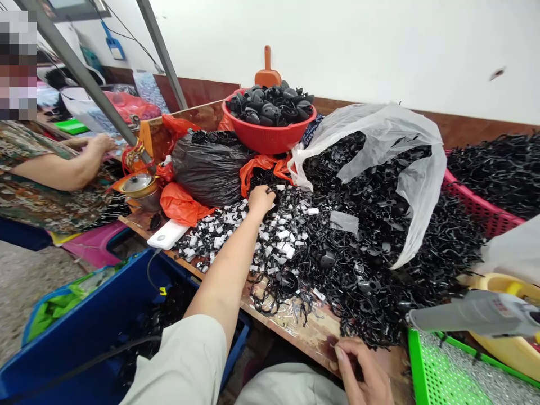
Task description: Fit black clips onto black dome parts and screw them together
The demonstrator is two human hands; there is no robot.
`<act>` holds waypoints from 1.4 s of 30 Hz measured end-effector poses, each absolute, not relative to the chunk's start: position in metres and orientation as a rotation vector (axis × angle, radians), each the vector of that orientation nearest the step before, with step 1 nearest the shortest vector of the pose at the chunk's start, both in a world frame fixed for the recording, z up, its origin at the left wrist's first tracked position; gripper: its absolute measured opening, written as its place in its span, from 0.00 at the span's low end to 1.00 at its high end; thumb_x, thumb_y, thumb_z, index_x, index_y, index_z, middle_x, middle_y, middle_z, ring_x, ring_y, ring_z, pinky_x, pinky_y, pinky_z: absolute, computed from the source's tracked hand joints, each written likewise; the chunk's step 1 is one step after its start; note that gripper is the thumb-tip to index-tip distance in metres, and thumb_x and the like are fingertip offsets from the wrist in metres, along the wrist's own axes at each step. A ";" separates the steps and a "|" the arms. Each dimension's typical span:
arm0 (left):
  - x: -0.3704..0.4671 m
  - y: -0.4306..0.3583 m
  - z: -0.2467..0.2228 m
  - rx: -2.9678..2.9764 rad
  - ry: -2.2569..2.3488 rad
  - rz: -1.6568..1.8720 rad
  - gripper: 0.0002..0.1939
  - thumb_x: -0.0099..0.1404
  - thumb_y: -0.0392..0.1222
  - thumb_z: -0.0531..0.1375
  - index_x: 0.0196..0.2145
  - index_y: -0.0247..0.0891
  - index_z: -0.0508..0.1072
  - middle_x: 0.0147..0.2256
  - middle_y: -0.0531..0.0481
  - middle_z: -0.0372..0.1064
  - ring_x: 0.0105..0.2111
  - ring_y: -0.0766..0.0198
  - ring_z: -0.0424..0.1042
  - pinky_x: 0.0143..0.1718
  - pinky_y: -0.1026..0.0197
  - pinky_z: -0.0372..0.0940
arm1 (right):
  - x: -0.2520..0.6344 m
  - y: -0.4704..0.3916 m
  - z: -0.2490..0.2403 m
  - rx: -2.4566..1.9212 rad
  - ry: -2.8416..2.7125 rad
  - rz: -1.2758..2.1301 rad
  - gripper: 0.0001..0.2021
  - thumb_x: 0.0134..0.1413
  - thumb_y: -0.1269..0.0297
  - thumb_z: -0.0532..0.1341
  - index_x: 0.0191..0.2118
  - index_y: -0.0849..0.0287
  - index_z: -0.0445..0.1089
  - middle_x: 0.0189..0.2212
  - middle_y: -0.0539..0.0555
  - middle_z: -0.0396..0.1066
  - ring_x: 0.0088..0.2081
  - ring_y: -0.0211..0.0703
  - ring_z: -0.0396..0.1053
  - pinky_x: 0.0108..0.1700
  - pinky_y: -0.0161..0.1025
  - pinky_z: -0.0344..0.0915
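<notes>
My left hand (261, 201) reaches to the back of the pile, its fingers curled around a black plastic part (273, 197); the part's full shape is hidden. Small white-and-black pieces (284, 233) lie heaped below and beside that hand. At the table's front edge is my right hand (366, 368), with thumb and forefinger brought together; whatever they pinch, if anything, is too small to make out. Thin metal pins (291, 322) and a round black part (289, 282) lie on the wooden table (324, 332) nearby.
A red basket (270, 138) of black shells stands behind a black bag (206, 169). Black strips and a clear plastic bag (379, 124) cover the right side. A grey electric screwdriver (472, 315) lies over a green tray (422, 365). Another person's arm (54, 169) is at left.
</notes>
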State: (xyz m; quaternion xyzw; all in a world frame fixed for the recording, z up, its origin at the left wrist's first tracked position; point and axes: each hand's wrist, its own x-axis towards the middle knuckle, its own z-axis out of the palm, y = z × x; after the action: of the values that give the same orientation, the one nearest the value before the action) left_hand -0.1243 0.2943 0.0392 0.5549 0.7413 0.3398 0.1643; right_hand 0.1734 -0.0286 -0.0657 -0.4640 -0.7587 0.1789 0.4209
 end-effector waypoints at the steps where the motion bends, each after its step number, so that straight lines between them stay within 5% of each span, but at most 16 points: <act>1: -0.130 0.295 0.042 1.537 2.071 1.025 0.05 0.58 0.40 0.61 0.29 0.37 0.75 0.30 0.49 0.73 0.37 0.57 0.73 0.38 0.60 0.64 | 0.173 -0.028 -0.066 -1.154 -1.896 0.462 0.05 0.60 0.70 0.57 0.41 0.58 0.68 0.32 0.55 0.73 0.32 0.40 0.74 0.31 0.31 0.71; 6: -0.155 0.287 0.054 1.367 1.854 1.212 0.10 0.63 0.43 0.61 0.29 0.33 0.71 0.25 0.54 0.70 0.24 0.69 0.68 0.28 0.63 0.66 | 0.173 -0.028 -0.068 -1.115 -1.897 0.513 0.06 0.61 0.71 0.56 0.42 0.58 0.67 0.32 0.55 0.73 0.32 0.40 0.74 0.32 0.32 0.71; 11: -0.160 0.278 0.066 1.308 1.780 1.384 0.10 0.58 0.43 0.61 0.27 0.33 0.71 0.22 0.53 0.68 0.22 0.68 0.68 0.26 0.64 0.64 | 0.172 -0.032 -0.071 -1.125 -1.879 0.555 0.07 0.62 0.71 0.56 0.44 0.57 0.66 0.35 0.55 0.72 0.36 0.41 0.74 0.39 0.35 0.70; 17: -0.132 0.266 0.089 1.501 1.703 1.365 0.12 0.55 0.44 0.64 0.35 0.33 0.76 0.35 0.46 0.75 0.40 0.57 0.73 0.44 0.58 0.65 | 0.172 -0.034 -0.068 -1.173 -1.839 0.640 0.08 0.62 0.73 0.55 0.44 0.56 0.65 0.36 0.54 0.71 0.38 0.41 0.72 0.41 0.37 0.68; 20: -0.106 0.240 0.093 1.648 1.783 1.360 0.19 0.52 0.39 0.66 0.43 0.37 0.75 0.50 0.43 0.69 0.56 0.51 0.63 0.58 0.52 0.54 | 0.171 -0.034 -0.061 -1.233 -1.782 0.655 0.07 0.62 0.73 0.55 0.42 0.56 0.66 0.35 0.54 0.70 0.38 0.42 0.71 0.41 0.39 0.67; 22: -0.085 0.209 0.087 1.880 1.924 1.369 0.19 0.56 0.42 0.64 0.46 0.39 0.73 0.54 0.42 0.65 0.57 0.50 0.61 0.60 0.50 0.52 | 0.171 -0.033 -0.056 -1.273 -1.751 0.667 0.06 0.62 0.72 0.54 0.41 0.56 0.66 0.34 0.54 0.69 0.36 0.41 0.70 0.40 0.40 0.67; 25: -0.053 0.146 0.067 1.957 1.820 1.379 0.13 0.63 0.42 0.60 0.45 0.39 0.72 0.46 0.44 0.69 0.49 0.56 0.68 0.52 0.54 0.61 | 0.171 -0.029 -0.052 -1.310 -1.746 0.696 0.05 0.62 0.72 0.54 0.41 0.56 0.65 0.32 0.53 0.68 0.34 0.41 0.68 0.37 0.40 0.66; 29: -0.033 0.064 0.032 2.004 1.598 1.132 0.05 0.65 0.40 0.58 0.38 0.39 0.71 0.38 0.48 0.70 0.39 0.61 0.69 0.44 0.58 0.64 | 0.172 -0.025 -0.049 -1.321 -1.756 0.728 0.05 0.62 0.72 0.54 0.40 0.56 0.64 0.32 0.52 0.67 0.34 0.40 0.67 0.37 0.40 0.65; 36: -0.029 0.019 0.009 2.151 1.414 0.547 0.06 0.67 0.36 0.53 0.39 0.39 0.69 0.38 0.47 0.68 0.39 0.59 0.69 0.40 0.58 0.63 | 0.169 -0.016 -0.035 -1.410 -1.728 0.891 0.03 0.62 0.69 0.54 0.38 0.56 0.64 0.31 0.51 0.68 0.31 0.39 0.67 0.34 0.37 0.65; 40: -0.012 0.024 0.010 2.251 1.413 0.368 0.07 0.68 0.37 0.52 0.41 0.39 0.69 0.40 0.45 0.67 0.40 0.57 0.69 0.40 0.56 0.64 | 0.164 0.002 -0.025 -1.341 -1.970 0.845 0.05 0.60 0.73 0.53 0.37 0.56 0.63 0.45 0.58 0.69 0.48 0.46 0.67 0.48 0.43 0.65; 42: -0.011 0.025 0.011 2.279 1.373 0.290 0.07 0.67 0.35 0.52 0.40 0.39 0.69 0.39 0.46 0.68 0.40 0.57 0.69 0.41 0.56 0.64 | 0.164 0.009 -0.021 -1.321 -2.111 0.834 0.07 0.58 0.74 0.53 0.38 0.56 0.63 0.45 0.58 0.69 0.48 0.47 0.67 0.48 0.44 0.64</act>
State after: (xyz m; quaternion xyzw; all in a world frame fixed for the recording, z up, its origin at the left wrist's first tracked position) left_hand -0.0107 0.0255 0.0112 0.8286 0.4991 0.1054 0.2304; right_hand 0.1637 0.0091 -0.0214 -0.4863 -0.7773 0.3069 0.2551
